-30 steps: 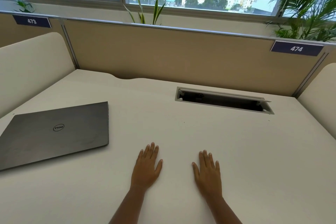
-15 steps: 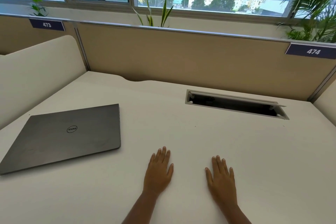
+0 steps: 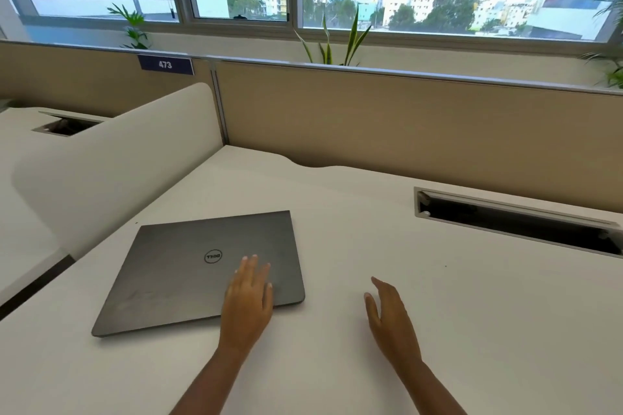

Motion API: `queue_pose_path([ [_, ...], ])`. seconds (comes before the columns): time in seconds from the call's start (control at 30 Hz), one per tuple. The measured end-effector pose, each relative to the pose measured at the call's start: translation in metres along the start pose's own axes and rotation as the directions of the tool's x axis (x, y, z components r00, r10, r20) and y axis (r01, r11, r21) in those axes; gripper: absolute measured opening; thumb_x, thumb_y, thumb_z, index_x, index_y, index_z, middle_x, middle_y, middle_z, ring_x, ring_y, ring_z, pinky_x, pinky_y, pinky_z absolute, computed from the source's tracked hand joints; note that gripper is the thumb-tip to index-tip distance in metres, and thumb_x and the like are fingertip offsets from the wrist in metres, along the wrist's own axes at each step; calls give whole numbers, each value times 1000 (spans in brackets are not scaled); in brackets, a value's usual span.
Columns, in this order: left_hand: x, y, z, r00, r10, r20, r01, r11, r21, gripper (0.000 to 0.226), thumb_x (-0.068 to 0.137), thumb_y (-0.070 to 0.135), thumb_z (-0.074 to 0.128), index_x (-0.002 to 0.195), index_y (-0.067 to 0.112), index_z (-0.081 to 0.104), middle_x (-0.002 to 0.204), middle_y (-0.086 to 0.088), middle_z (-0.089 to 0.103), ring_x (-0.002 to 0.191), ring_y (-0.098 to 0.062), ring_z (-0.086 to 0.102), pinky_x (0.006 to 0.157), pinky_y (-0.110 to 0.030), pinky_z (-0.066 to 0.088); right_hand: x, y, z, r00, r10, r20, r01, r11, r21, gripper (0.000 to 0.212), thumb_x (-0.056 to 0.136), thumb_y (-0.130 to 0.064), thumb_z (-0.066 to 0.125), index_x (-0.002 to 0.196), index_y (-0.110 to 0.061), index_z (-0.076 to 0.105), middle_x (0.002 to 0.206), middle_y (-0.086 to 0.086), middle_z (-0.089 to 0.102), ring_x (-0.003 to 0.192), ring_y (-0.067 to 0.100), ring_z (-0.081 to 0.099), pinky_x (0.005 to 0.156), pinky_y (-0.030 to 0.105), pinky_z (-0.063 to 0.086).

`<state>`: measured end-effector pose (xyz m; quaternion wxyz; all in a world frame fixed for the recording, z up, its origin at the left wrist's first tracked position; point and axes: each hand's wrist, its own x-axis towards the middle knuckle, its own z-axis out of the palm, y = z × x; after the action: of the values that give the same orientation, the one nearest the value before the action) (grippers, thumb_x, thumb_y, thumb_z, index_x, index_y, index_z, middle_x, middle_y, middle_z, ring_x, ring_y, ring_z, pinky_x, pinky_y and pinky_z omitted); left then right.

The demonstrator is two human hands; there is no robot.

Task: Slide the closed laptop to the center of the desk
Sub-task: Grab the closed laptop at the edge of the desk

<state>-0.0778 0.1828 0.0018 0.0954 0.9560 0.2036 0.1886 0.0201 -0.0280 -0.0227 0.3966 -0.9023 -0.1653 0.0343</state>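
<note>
Closed grey Dell laptop [image 3: 202,269], lid down, logo up, flat on white surface [image 3: 438,330]. Sits toward left side, near cream side divider [image 3: 118,165], well apart from cable slot [image 3: 515,222] at back right. Not yet at centre.

Left hand [image 3: 248,296] laid over near right corner of lid, palm down, fingers straight and slightly spread, tips on lid short of logo. Nothing gripped; flat contact only, whether pressing cannot tell. Right hand [image 3: 387,310] apart from laptop, off to its right over bare surface, on edge, fingers loosely extended, thumb out, holding nothing.

Progress: early. Contact with lid looks made; slide itself seems still ahead. Left to do, by judgement: push or drag rightward until centred roughly in front of slot; right hand placed as if to receive or steady right edge.

Against half a second earlier: both hands then flat on bare surface, side by side, clear of laptop. Left now on lid, right lifted and turned. View swung left; neighbouring desk and "473" label [image 3: 165,64] now prominent, "474" label gone from frame.
</note>
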Motion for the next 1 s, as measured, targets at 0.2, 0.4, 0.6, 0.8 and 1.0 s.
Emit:
queue_pose_path([
  [0.2,20,-85,-18,967,-251,-41,253,967,36,33,77,0,66,109,-9,64,122,-36,58,115,-52,55,88,-59,50,25,-55,45,995,43,90,-53,993,110,41,97,-23,43,136,-9,43,141,5,47,132,18,43,107,26,33],
  [0.4,33,-141,-21,901,-434,31,425,893,147,44,91,19,51,132,3,48,145,-29,36,137,-38,33,111,-49,28,52,-82,70,969,166,186,-179,982,59,44,97,-19,44,136,-1,42,140,17,48,129,27,46,106,32,36],
  [0.6,36,-169,-28,797,-602,53,583,788,198,44,90,32,49,120,0,53,134,-33,43,124,-40,42,99,-49,36,75,-101,83,942,248,226,-264,963,47,26,93,-16,42,68,-8,49,75,11,51,70,25,47,68,31,35],
  [0.8,41,-183,-35,711,-700,67,695,715,83,44,92,33,46,119,-1,49,119,-29,50,107,-40,52,90,-46,44,89,-107,99,937,284,202,-298,954,44,47,91,-14,45,50,-15,22,53,3,29,50,17,26,52,28,23],
  [1.0,50,-190,-37,634,-767,104,772,635,-18,49,91,30,49,123,-6,41,124,-31,46,114,-44,45,94,-50,41,100,-111,110,912,361,194,-368,930,1,52,90,-30,56,49,-13,30,51,2,36,50,18,37,51,28,28],
])
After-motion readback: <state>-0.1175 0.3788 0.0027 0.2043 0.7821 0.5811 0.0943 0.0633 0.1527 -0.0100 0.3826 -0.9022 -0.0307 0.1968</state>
